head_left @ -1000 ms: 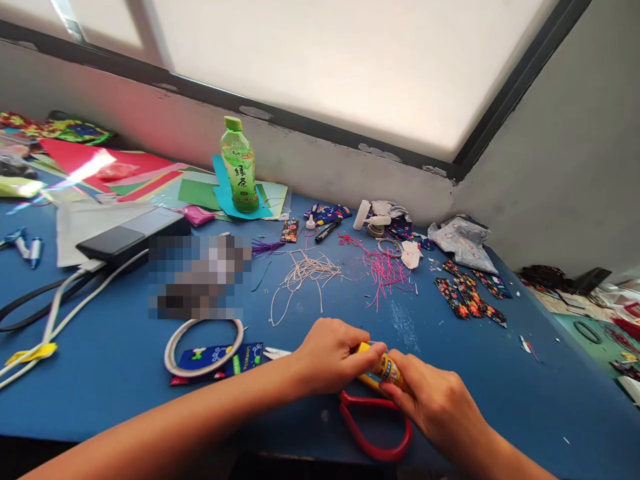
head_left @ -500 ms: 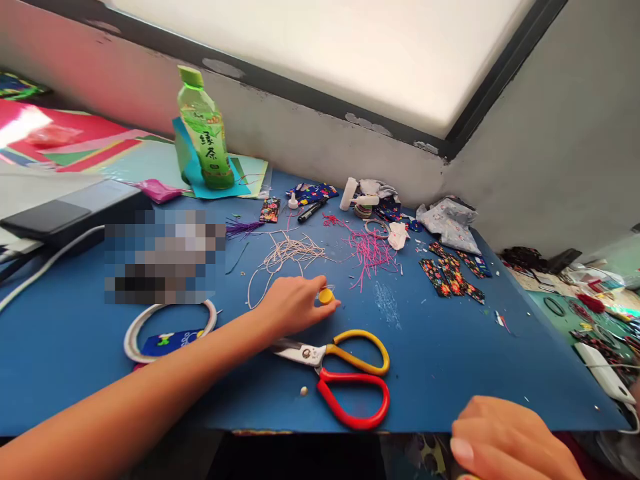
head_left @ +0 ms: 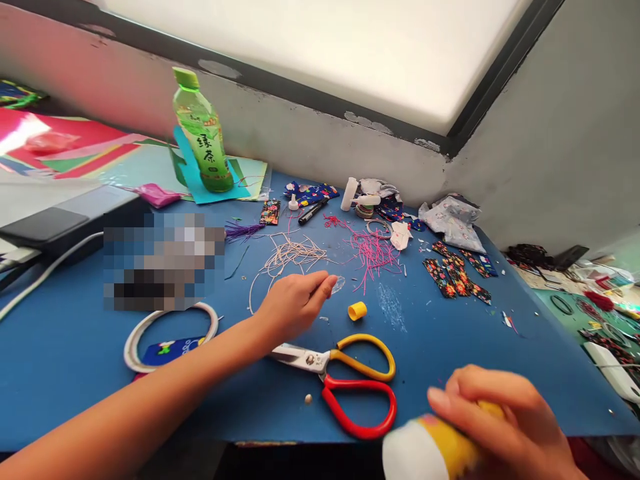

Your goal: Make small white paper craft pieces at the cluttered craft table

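My left hand (head_left: 295, 303) is closed in a pinch just above the table, with a small clear plastic piece (head_left: 339, 284) at its fingertips. A little to its right, a yellow cap (head_left: 357, 311) lies on its side, apart from the fingers. At the lower right my right hand (head_left: 515, 417) is wrapped round a yellow and white glue stick (head_left: 425, 450), its thick white end pointing down and left. Scissors (head_left: 320, 363) with one yellow and one red handle lie below my left hand, partly under my wrist.
Beige cords (head_left: 290, 257) and pink cords (head_left: 373, 253) lie behind my left hand. A white ring (head_left: 133, 347) is by my left forearm. A green tea bottle (head_left: 205, 143) stands at the back left. Floral fabric strips (head_left: 455, 273) lie at the right.
The yellow cap was in my left fingers and now lies on the table to their right. My right hand has come up and left, bringing the glue stick into view.
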Available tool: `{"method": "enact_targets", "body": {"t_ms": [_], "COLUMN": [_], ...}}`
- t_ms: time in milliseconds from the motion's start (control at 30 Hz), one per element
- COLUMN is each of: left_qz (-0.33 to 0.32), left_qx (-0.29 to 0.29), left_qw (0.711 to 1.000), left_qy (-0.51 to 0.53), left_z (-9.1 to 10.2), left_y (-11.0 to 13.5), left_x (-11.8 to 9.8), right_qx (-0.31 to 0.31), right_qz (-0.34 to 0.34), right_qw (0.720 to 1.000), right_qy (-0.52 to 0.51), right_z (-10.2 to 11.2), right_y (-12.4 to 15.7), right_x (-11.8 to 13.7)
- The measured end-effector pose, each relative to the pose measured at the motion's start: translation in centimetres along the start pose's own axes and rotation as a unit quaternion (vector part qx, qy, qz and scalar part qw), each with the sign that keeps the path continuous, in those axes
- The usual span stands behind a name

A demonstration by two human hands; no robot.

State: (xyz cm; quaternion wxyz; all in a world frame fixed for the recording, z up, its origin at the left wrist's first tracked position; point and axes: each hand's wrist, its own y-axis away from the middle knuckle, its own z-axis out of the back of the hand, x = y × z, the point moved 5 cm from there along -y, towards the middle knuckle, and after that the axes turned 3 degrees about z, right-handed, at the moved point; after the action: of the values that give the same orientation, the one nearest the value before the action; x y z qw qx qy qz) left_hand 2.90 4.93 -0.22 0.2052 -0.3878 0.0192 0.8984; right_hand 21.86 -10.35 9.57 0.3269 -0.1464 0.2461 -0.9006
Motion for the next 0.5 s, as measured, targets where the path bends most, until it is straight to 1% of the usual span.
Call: {"method": "enact_targets", "body": {"t_ms": [33,67,167,233,333,400,433,500], "left_qz": [-0.004,-0.007,-0.010,-0.007,-0.001,0.000,-0.004,-0.021], "left_qx": [0.008,0.017,0.041,0.052,0.057,0.050,0.043,0.035], "left_qw": [1.000,0.999,0.993,0.989,0.986,0.985,0.985,0.983], "left_qy": [0.023,0.045,0.107,0.137,0.159,0.162,0.164,0.179], "left_z": [-0.1,-0.2,-0.6,-0.9,-1.2,-1.1,-1.0,-0.9], "left_y": [0.1,0.2,0.5,0.6,0.8,0.8,0.9,0.9], "left_x": [-0.2,-0.4,-0.9,-1.1,-1.3,-1.3,-1.3,-1.4], "right_qx": [0.000,-0.015,-0.060,-0.086,-0.113,-0.141,-0.153,-0.163], "right_qz": [0.004,-0.002,-0.040,-0.053,-0.051,-0.069,-0.091,-0.161], "right_qw": [1.000,1.000,0.993,0.985,0.971,0.945,0.925,0.876], "right_qy": [-0.002,-0.013,-0.095,-0.143,-0.205,-0.287,-0.336,-0.425], "right_z": [-0.5,-1.0,-3.0,-4.2,-5.5,-5.9,-6.1,-6.8], "right_y": [-0.6,-1.2,-2.7,-2.9,-2.4,-1.9,-1.7,-1.4], "right_x": [-0.6,-1.3,-3.3,-4.1,-4.2,-4.2,-4.4,-5.1]}}
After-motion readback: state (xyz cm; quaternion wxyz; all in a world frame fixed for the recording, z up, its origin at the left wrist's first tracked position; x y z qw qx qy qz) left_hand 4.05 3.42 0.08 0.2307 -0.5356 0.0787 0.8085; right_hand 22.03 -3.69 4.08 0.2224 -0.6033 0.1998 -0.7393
